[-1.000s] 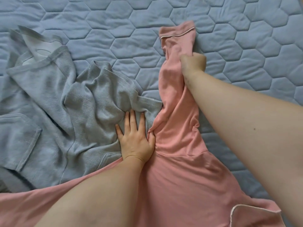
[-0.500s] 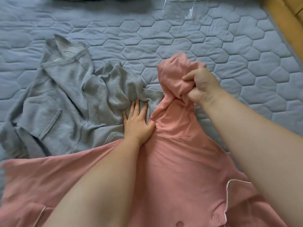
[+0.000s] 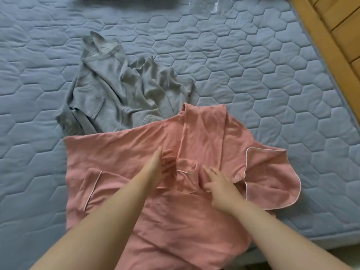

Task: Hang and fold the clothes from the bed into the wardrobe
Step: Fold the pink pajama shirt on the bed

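Observation:
A pink pyjama shirt [image 3: 124, 145] with white piping lies spread on the bed, its sleeve [image 3: 204, 133] folded back over the body toward me. My left hand [image 3: 161, 164] lies on the shirt near the sleeve's cuff, fingers straight and blurred. My right hand [image 3: 218, 184] rests flat on the shirt just right of the cuff, fingers spread, beside a pink button. A crumpled grey garment [image 3: 120, 88] lies beyond the shirt, its lower edge tucked under the pink cloth.
The blue-grey quilted bed cover [image 3: 253, 71] stretches all around. A wooden bed frame edge [image 3: 327, 36] runs along the upper right. A piece of clear plastic [image 3: 212, 6] and a dark item lie at the far edge.
My right hand pulled the pink sleeve back over the shirt and let it go. My left hand left the grey garment and moved onto the shirt. The view drew back.

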{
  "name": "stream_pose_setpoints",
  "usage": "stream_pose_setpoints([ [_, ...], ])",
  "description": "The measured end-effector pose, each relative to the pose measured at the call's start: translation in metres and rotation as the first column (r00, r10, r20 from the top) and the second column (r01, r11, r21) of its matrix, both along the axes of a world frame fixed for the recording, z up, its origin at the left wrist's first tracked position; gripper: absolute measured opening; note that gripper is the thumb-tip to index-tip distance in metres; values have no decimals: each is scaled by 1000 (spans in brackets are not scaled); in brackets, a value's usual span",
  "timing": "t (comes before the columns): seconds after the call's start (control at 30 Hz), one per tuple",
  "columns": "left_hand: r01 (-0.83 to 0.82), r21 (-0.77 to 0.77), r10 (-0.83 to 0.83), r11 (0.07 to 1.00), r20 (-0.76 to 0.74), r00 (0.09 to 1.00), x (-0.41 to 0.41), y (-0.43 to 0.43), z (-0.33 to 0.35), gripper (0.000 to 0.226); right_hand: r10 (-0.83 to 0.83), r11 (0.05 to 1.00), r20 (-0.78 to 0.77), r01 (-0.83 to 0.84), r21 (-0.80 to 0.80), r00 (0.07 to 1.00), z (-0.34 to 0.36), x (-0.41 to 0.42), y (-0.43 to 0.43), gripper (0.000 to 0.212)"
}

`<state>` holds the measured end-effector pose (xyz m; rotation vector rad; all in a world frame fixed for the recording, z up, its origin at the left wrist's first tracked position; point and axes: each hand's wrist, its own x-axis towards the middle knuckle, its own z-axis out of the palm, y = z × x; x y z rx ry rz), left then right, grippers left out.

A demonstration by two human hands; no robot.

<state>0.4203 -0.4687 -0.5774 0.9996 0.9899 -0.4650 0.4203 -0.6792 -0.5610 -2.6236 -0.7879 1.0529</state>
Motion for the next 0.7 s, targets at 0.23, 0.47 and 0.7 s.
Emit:
stream_pose_setpoints([
  [0.23,255,327,-275,910,16,961,-21,-29,3,28,-848,475,-161,858,195,505,-22,-8,14,26],
  [0.47,306,390,-280,868,-125,952,-19,-49,11,46,-920,56,-387,998,23,60,-33,8,27,45],
  [0.7,292,339,-219,895,-237,946,-20,-51,19,57,-820,-13,-571,999,-29,-27,-25,4,24,27],
])
